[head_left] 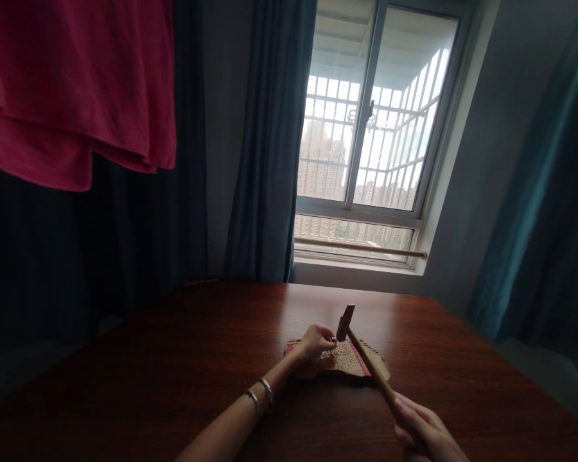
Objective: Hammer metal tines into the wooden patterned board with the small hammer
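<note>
A hammer (368, 364) with a wooden handle is gripped in my right hand (426, 430), fingers wrapped round the lower handle. Its dark head is raised just beside the fingertips of my left hand (315, 340). That hand is closed in a pinch over a piece of brown cardboard (351, 359); a tiny shiny spot shows at the fingertips, too small to name. The cardboard is speckled with many small dark dots or holes, has pink strips, and its edges look torn. It lies flat on the tabletop, partly hidden by my left hand. Two bracelets (260, 394) circle my left wrist.
The brown wooden table (212, 359) stretches around the cardboard to a far edge below a barred window (361, 128). Blue curtains (264, 141) hang beside the window. A pink cloth (77, 90) hangs at the upper left, above table height.
</note>
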The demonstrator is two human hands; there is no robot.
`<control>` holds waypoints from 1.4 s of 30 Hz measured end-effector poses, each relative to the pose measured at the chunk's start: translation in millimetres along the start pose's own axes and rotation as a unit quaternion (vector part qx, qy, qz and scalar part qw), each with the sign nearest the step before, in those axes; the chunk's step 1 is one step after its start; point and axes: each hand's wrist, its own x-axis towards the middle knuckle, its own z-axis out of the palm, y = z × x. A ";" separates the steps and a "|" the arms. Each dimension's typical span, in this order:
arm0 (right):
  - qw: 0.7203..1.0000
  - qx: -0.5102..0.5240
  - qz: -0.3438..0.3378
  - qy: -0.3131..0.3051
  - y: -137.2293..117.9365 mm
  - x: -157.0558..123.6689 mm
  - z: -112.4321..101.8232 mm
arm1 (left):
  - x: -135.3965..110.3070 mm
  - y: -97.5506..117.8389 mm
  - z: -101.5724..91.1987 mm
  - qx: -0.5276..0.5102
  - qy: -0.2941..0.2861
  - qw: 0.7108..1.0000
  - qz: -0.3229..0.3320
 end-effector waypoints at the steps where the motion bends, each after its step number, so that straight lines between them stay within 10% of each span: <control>1: 1.000 -0.004 0.005 0.001 -1.8 -1.5 1.7 | 0.0 -0.1 0.2 0.000 0.000 1.000 -0.001; 42: 0.998 -0.005 -0.050 0.033 9.9 -1.3 11.2 | -2.5 2.3 0.0 0.010 0.011 1.000 0.013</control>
